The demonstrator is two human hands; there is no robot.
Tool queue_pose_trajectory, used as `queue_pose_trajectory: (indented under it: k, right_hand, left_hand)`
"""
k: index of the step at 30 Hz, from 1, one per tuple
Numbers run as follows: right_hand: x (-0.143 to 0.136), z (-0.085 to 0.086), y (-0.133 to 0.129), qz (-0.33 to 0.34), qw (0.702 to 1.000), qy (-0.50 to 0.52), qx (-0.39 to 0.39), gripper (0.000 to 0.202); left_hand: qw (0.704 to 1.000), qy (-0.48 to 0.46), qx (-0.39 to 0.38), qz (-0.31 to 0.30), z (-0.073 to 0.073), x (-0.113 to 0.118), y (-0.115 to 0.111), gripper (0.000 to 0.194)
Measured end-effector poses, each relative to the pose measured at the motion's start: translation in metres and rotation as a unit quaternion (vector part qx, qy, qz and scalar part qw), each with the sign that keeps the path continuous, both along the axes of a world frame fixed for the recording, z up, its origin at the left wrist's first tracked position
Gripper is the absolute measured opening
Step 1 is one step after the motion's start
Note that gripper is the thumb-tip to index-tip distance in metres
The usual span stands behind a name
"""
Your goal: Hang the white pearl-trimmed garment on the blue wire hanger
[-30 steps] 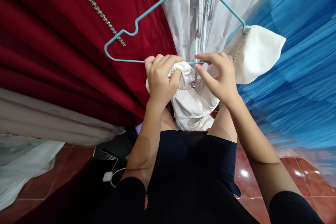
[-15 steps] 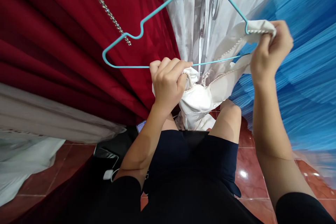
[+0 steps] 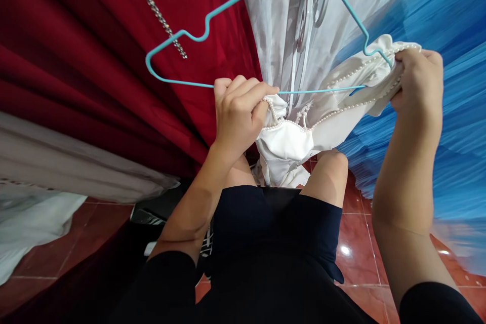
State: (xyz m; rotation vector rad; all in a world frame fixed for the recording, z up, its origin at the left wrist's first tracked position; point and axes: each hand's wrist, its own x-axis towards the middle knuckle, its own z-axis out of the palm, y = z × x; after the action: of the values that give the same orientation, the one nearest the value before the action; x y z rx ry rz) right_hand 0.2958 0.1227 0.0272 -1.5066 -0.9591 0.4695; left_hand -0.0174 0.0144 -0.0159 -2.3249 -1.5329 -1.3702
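A turquoise clothes hanger (image 3: 228,8) is held up in front of me, its top cut off by the frame edge. My left hand (image 3: 239,111) is closed around its bottom bar and bunched white fabric. The white dress (image 3: 288,139) has pearl-bead trim and hangs down between my knees. My right hand (image 3: 419,78) pinches the dress's right shoulder part, pulled out sideways. The hanger's right end sits inside that shoulder opening, its tip partly covered by cloth. The hanger's left end is bare.
Red fabric (image 3: 114,61) with a rhinestone strip (image 3: 155,10) hangs at left. White cloth (image 3: 266,20) hangs behind the hanger, and blue tulle (image 3: 455,126) fills the right side. Red floor tiles (image 3: 360,243) lie below. A dark bag-like item (image 3: 152,207) rests at lower left.
My right hand has moved right and slightly down, stretching the dress shoulder outward over the hanger's right end. The hanger has tilted a little; my left hand keeps its grip.
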Motion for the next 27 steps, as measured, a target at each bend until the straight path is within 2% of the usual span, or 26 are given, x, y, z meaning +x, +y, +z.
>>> queue_pose_trajectory:
  k: [3,6,9,10,12,14,15,18,21,23,25,27]
  right_hand:
    - [0.019,-0.017,0.006,-0.038,0.998,-0.034,0.046,0.037]
    - [0.035,-0.046,-0.001,-0.101,0.974,-0.120,0.164,0.026]
    - [0.032,-0.067,-0.027,-0.107,0.904,-0.205,0.360,0.023]
    - [0.026,-0.070,-0.038,-0.100,0.881,-0.219,0.408,0.024]
    - [0.008,-0.068,-0.060,-0.072,0.852,-0.254,0.453,0.029]
    - [-0.016,-0.060,-0.075,-0.030,0.840,-0.295,0.454,0.035]
    - [-0.028,-0.055,-0.080,-0.002,0.843,-0.307,0.442,0.038]
    - [-0.062,-0.051,-0.084,0.110,0.875,-0.350,0.316,0.041]
    - [-0.081,-0.060,-0.080,0.203,0.886,-0.359,0.210,0.038]
    - [-0.084,-0.068,-0.079,0.214,0.892,-0.343,0.202,0.034]
    - [-0.083,-0.073,-0.081,0.194,0.899,-0.336,0.204,0.033]
    - [-0.079,-0.073,-0.082,0.176,0.901,-0.342,0.200,0.034]
  left_hand:
    - [1.000,-0.007,-0.012,-0.007,-0.001,-0.002,0.001,0.029]
    - [1.000,-0.010,-0.017,-0.009,-0.002,0.001,0.002,0.028]
    - [1.000,-0.005,-0.014,-0.003,-0.001,0.005,0.002,0.029]
    - [1.000,-0.004,-0.014,-0.003,-0.001,0.006,0.002,0.029]
    - [1.000,-0.003,-0.016,-0.004,-0.001,0.007,0.002,0.029]
    - [1.000,-0.003,-0.015,-0.005,-0.001,0.008,0.002,0.029]
    - [1.000,-0.004,-0.012,-0.005,-0.002,0.009,0.002,0.030]
    - [1.000,-0.003,-0.002,-0.005,-0.005,0.015,0.000,0.034]
    - [1.000,0.010,-0.002,-0.015,-0.007,0.018,-0.002,0.040]
    - [0.999,0.031,-0.004,-0.044,-0.006,0.015,-0.005,0.046]
    - [0.996,0.043,-0.001,-0.074,-0.006,0.008,-0.012,0.051]
    - [0.997,0.016,0.026,-0.069,-0.011,-0.002,-0.022,0.048]
